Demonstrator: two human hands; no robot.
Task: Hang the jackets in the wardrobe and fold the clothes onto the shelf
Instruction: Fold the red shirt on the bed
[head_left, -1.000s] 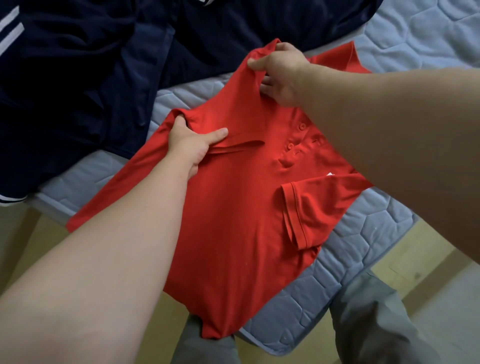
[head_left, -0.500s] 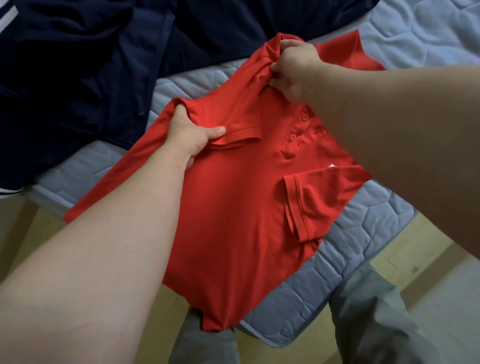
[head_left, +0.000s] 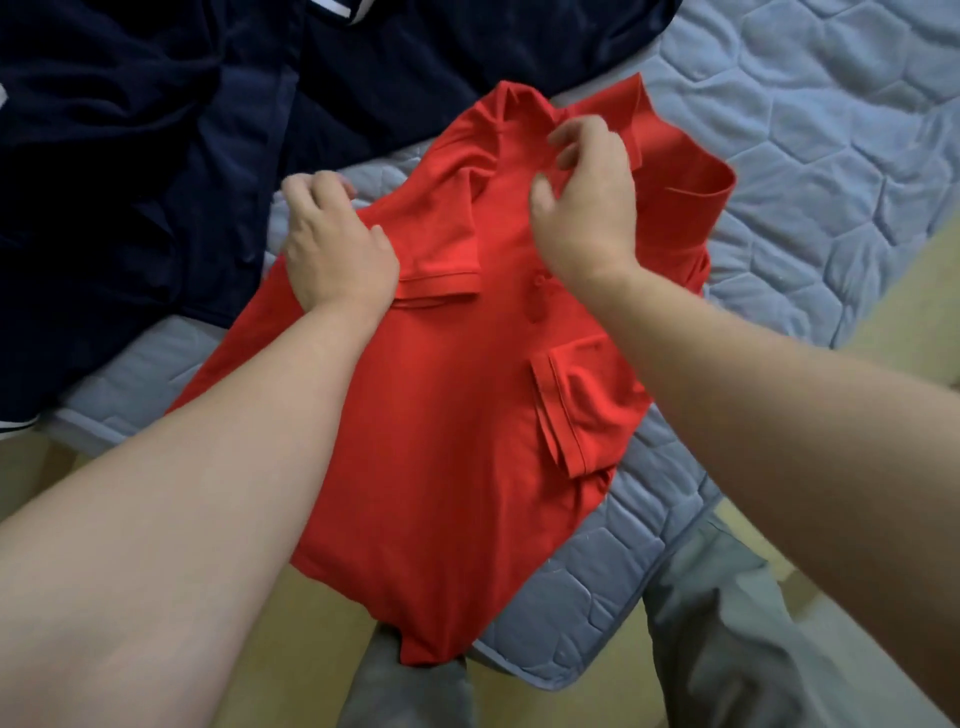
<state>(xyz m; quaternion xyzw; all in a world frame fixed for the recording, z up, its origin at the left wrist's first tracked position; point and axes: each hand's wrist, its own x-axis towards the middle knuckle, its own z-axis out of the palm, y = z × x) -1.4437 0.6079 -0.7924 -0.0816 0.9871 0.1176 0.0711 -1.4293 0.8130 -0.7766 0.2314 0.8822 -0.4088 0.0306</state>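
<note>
Red polo shirt (head_left: 441, 415) lies front-up on the mattress corner, both sleeves folded inward

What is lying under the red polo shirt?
Under the red polo shirt is the blue quilted mattress; its hem hangs past the mattress edge. Anything directly beneath the shirt is covered.

Bare forearms, no sleeves; grey trousers (head_left: 727, 639) on the legs.
</note>
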